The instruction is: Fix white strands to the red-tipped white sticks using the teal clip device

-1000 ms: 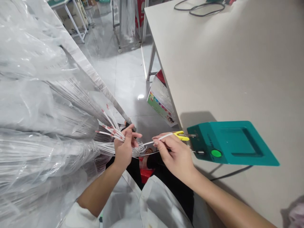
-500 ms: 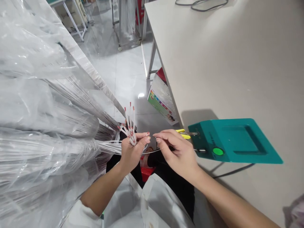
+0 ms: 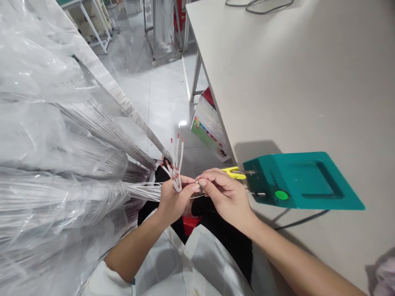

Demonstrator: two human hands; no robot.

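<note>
My left hand [image 3: 173, 202] is closed around several thin white cables [image 3: 177, 164] with reddish tips, which fan upward from its grip. Its thumb and forefinger pinch at one cable end. Against those fingertips, my right hand [image 3: 230, 197] is also pinched shut on something tiny that its fingers hide. A single cable [image 3: 197, 197] runs below the fingertips, between the hands. To the right, just beyond my right hand, a teal tester box [image 3: 327, 176] with a green round button sits at the table edge, a yellow-handled clip [image 3: 233, 173] attached to it.
Large bundles of white cables [image 3: 61, 197] in clear plastic hang along the left side. The pale table [image 3: 277, 82] fills the right, with a black cord [image 3: 259, 6] at its far edge. A printed carton [image 3: 210, 131] stands on the floor beside the table.
My two hands have come together; their fingertips, a little apart before, now meet. The cable tips in my left hand have shifted slightly right and stand more upright.
</note>
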